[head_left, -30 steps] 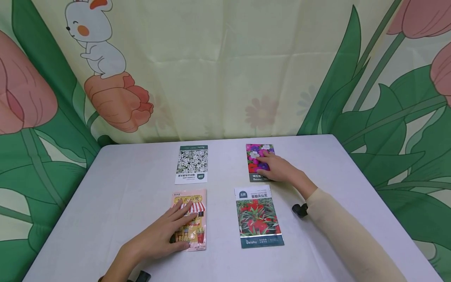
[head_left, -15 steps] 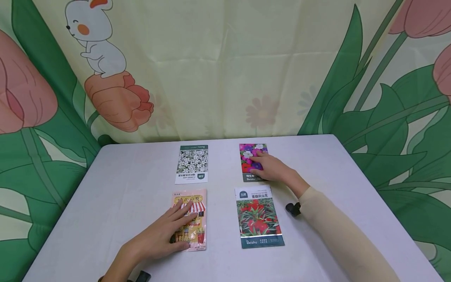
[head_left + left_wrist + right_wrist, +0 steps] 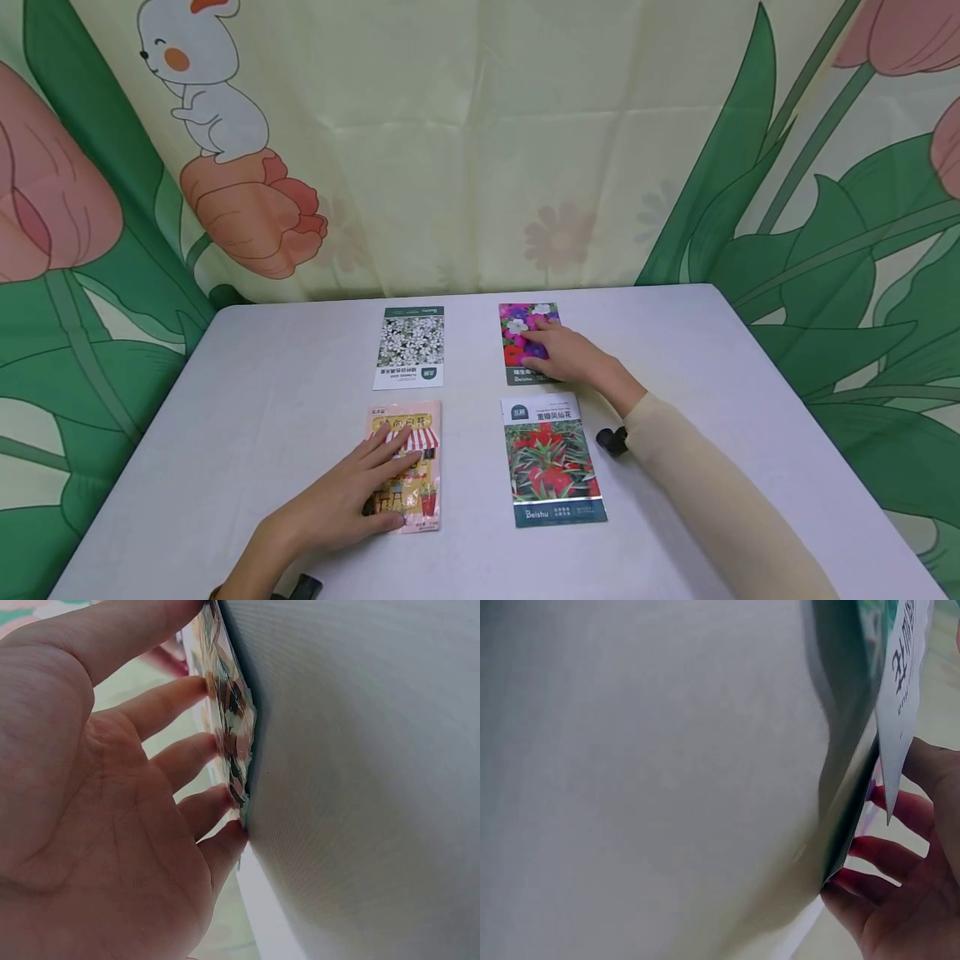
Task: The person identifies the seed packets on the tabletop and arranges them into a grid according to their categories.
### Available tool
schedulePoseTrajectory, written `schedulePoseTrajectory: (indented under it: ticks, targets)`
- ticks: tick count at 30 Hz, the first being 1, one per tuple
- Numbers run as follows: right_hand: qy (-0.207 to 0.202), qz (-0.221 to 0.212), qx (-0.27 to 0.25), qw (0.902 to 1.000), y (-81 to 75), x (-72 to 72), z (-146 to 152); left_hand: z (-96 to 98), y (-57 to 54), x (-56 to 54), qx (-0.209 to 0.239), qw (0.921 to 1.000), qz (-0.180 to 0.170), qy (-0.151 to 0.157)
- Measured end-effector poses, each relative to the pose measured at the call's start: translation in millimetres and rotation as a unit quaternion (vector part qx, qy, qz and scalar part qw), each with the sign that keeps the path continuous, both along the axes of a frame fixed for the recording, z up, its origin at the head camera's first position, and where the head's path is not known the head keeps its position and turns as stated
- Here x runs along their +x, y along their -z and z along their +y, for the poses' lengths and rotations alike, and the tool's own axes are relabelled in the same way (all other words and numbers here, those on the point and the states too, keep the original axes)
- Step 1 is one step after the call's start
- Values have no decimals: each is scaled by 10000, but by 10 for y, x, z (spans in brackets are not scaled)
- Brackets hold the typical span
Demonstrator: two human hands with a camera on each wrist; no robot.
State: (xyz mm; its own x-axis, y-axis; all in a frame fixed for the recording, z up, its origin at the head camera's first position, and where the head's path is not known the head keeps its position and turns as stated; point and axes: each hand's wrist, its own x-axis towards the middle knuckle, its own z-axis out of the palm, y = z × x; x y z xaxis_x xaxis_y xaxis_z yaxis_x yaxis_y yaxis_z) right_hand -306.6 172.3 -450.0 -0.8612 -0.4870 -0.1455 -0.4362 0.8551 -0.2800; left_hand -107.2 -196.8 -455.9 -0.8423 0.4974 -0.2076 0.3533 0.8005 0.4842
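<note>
In the head view a pink seed packet (image 3: 426,492) lies flat at the front left, with my left hand (image 3: 341,492) spread over it. The left wrist view shows those fingertips touching the packet's face. At the back, my right hand (image 3: 573,357) rests its fingers on a purple-and-red flower seed packet (image 3: 517,327) and covers its right part. Nearer on the right lies a red-flower packet (image 3: 553,462); in the right wrist view its white end (image 3: 900,712) stands in front of the right hand. A white-flower packet (image 3: 410,342) lies upside down at the back left.
The packets lie on a white-covered table (image 3: 262,400). Behind its far edge hangs a cloth backdrop (image 3: 450,167) printed with tulips and a rabbit. A small black device (image 3: 612,441) is at the right wrist, and another (image 3: 306,587) at the left.
My right hand has slid the purple-and-red flower packet leftward across the table, nearer the white-flower packet. The left hand has stayed on the pink packet.
</note>
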Motion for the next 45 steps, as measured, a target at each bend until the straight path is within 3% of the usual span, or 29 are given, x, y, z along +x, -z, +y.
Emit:
schedulePoseTrajectory:
  ticks: [30, 45]
  targets:
    - [-121, 178, 98, 9997, -16, -12, -145, 4, 11, -12, -13, 10000, 51, 28]
    - [-19, 14, -6, 10000, -31, 5, -139, 2, 11, -18, 0, 10000, 23, 24]
